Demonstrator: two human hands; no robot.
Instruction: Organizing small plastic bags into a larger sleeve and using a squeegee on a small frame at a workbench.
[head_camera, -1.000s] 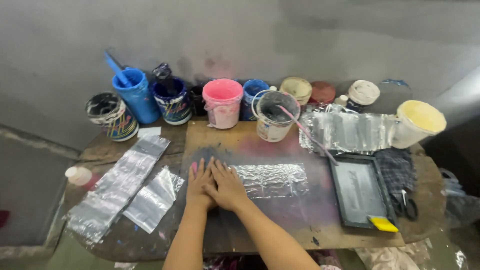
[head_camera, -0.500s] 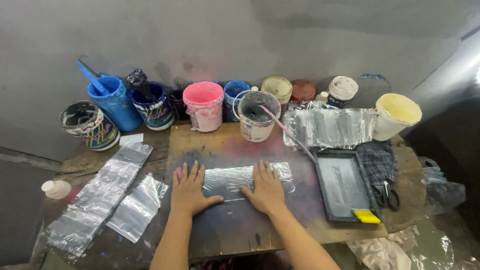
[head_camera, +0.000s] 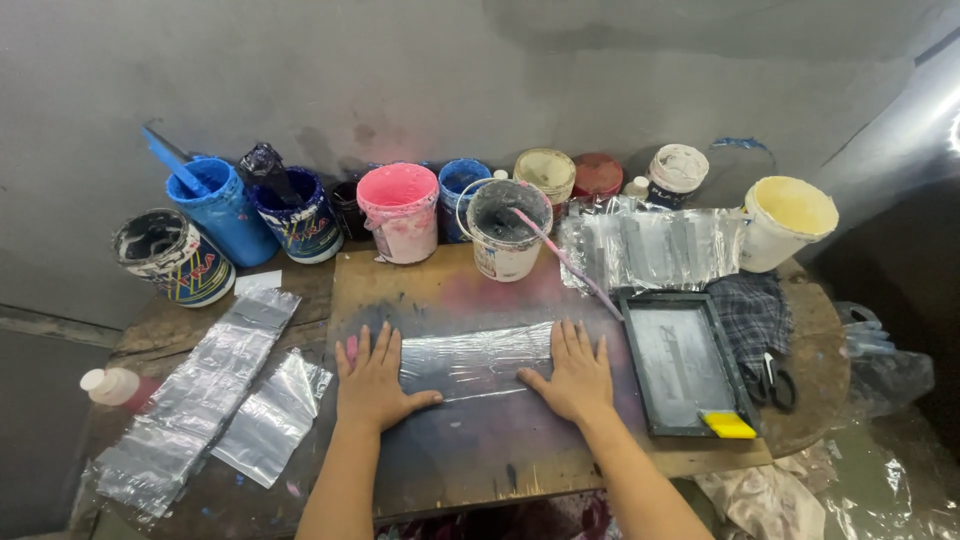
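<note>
Both palms flat, fingers spread, gripping nothing: left hand (head_camera: 372, 385) on left end, right hand (head_camera: 577, 372) on right end of clear plastic sheet (head_camera: 470, 358), mid-board (head_camera: 480, 460), near the paint pots (head_camera: 400, 210).

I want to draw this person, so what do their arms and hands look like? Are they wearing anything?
Both arms are bare up to the bottom edge of the picture: no sleeves show. The left hand and the right hand wear no gloves, and no rings, watch or bracelets can be seen. The fingers are slim, with short nails. I cannot make out any paint marks on them.
</note>
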